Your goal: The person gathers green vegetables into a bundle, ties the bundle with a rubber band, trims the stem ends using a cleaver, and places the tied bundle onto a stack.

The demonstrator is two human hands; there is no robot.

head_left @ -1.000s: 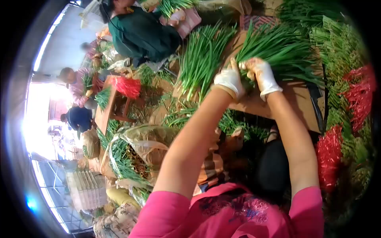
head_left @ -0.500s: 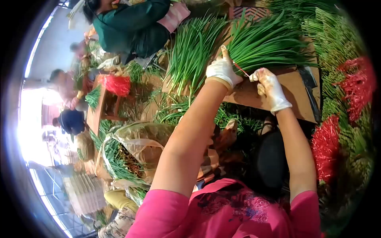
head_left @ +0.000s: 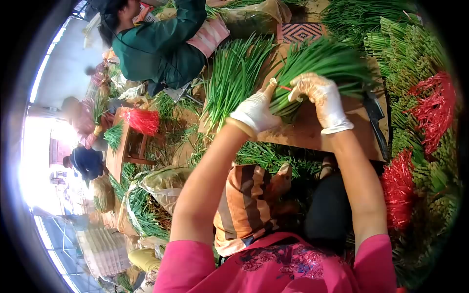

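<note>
A bunch of long green chives (head_left: 317,66) lies slantwise over the brown board (head_left: 317,132), its leaf ends blurred. My left hand (head_left: 256,112), in a white glove, closes around the lower part of this bunch with the thumb up. My right hand (head_left: 322,97), in a stained white glove, bends over the bunch, its fingers pinched at a red tie strip (head_left: 285,88). Only a short piece of the strip shows against the stalks. Left of my hands, a second pile of loose chives (head_left: 234,73) rests on the board.
A dark-bladed knife (head_left: 375,117) lies along the board's right edge. Stacked budded stems (head_left: 391,63) and red strips (head_left: 403,188) flank it. A person in a dark green jacket (head_left: 156,46) sits at upper left. A low wooden table (head_left: 115,156) carries more red strips (head_left: 141,120).
The red strip was stretched between my hands; now my right hand has moved up and left beside the bunch, leaving a short piece visible. The bunch has shifted, and my left hand sits lower.
</note>
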